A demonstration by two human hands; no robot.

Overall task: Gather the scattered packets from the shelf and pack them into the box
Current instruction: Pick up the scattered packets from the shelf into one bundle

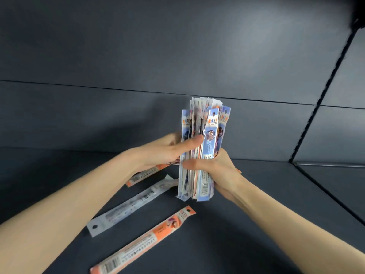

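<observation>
Nearest you, an orange packet lies flat on the dark shelf, running on a diagonal, barcode end toward you and hang-hole end pointing away to the right. Just beyond it and to the left, a pale grey-white packet lies on much the same diagonal, its hang-hole end nearest you; the two are close but apart. Further back, a second orange packet lies partly hidden under your left forearm, only its near end showing. Above these, you hold a thick bundle of packets upright, its lower ends at or just above the shelf surface; contact there cannot be told. The bundle is mostly blue and white with some orange among it, and its top ends with the hang holes fan out unevenly. Your left hand is closed on the bundle's left side, thumb laid across the front of it at mid-height. Your right hand is wrapped round the bundle lower down from the right, thumb across the front, fingers behind. Behind the bundle stands the shelf's dark back panel, crossed by a horizontal seam. At far right a slotted upright runs up the back. No box shows in this view.
</observation>
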